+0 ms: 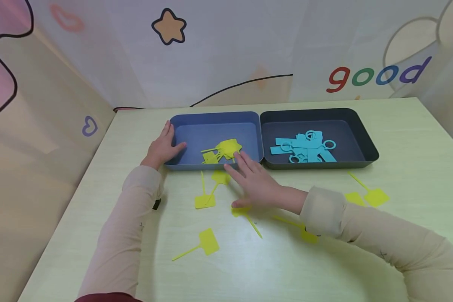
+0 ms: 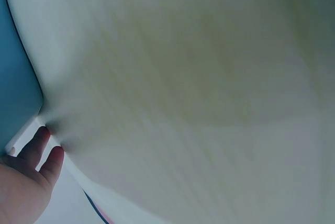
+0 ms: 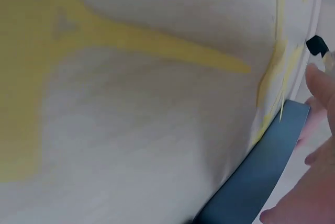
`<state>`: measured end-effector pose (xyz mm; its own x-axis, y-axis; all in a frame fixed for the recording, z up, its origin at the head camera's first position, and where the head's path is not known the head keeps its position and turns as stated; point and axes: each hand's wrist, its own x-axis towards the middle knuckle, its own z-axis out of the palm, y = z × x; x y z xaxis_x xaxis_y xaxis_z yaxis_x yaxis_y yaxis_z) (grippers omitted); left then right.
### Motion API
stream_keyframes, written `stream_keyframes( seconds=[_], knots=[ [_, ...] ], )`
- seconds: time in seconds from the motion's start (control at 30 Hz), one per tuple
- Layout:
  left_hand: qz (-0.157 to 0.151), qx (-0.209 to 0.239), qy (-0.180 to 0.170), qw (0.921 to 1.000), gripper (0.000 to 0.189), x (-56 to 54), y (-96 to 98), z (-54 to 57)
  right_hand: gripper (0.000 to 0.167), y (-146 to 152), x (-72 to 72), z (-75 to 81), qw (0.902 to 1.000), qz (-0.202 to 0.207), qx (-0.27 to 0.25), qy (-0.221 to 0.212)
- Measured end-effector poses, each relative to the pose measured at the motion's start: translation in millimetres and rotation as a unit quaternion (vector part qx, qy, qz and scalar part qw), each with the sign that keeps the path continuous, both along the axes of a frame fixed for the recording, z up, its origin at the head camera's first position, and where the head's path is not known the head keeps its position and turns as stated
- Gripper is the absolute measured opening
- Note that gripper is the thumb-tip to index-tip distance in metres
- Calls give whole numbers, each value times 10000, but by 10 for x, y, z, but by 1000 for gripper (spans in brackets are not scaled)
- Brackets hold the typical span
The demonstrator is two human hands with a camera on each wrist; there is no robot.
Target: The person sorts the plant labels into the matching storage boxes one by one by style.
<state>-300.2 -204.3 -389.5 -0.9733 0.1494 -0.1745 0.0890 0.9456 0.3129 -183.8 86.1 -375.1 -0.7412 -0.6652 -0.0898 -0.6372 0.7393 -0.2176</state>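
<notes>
- Head view: a pale yellow-green worktop (image 1: pixel 166 281) spans the frame, and a printed cloth (image 1: pixel 230 50) hangs behind it, with an orange star (image 1: pixel 169 27) at upper left of centre and the word "good" (image 1: pixel 379 77) in coloured letters at upper right
- At the centre of the frame a blue tray (image 1: pixel 196 130) sits beside a dark tray (image 1: pixel 347 138), their short sides meeting; the dark one, right of centre, holds a heap of cyan tags (image 1: pixel 305 144), some with rings
- Left of centre, the left hand (image 1: pixel 160 147) has its grip on the blue tray's left wall, thumb over the rim and fingers along the outside; the left wrist view shows fingertips by that wall
- Near the centre, the right hand (image 1: pixel 258 184) reaches in from the right with a wide grip, fingers spread and fingertips over the blue tray's front rim, nothing held between them
- Both arms wear beige sleeves (image 1: pixel 115 239)
- Yellow tags (image 1: pixel 228 147) lie overlapped at the lower right inside the blue tray, flat, with thin stems
- Loose yellow tags (image 1: pixel 209 242) are scattered across the worktop's middle and right, seven showing at least in part; one is partly covered by the right thumb, another by the right cuff
- Right wrist view: one tag fills the left side, blurred, its tapering stem pointing right
</notes>
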Motion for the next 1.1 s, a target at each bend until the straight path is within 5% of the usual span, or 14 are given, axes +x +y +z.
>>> stream_keyframes(
  seconds=[0.17, 0.4, 1.1],
  knots=[
    [0, 18, -29, 10000, 80, 1, 2, -4, 88, 85, 125, -20, 9982, 409, 281, -340],
    [24, -37, -46, 10000, 81, -28, -16, -33, 76, 155, 206, -52, 9951, 448, 494, -731],
    [23, -86, -19, 10000, 82, -31, -17, -43, 38, 148, 180, -57, 9914, 206, 85, -1293]
  ],
)
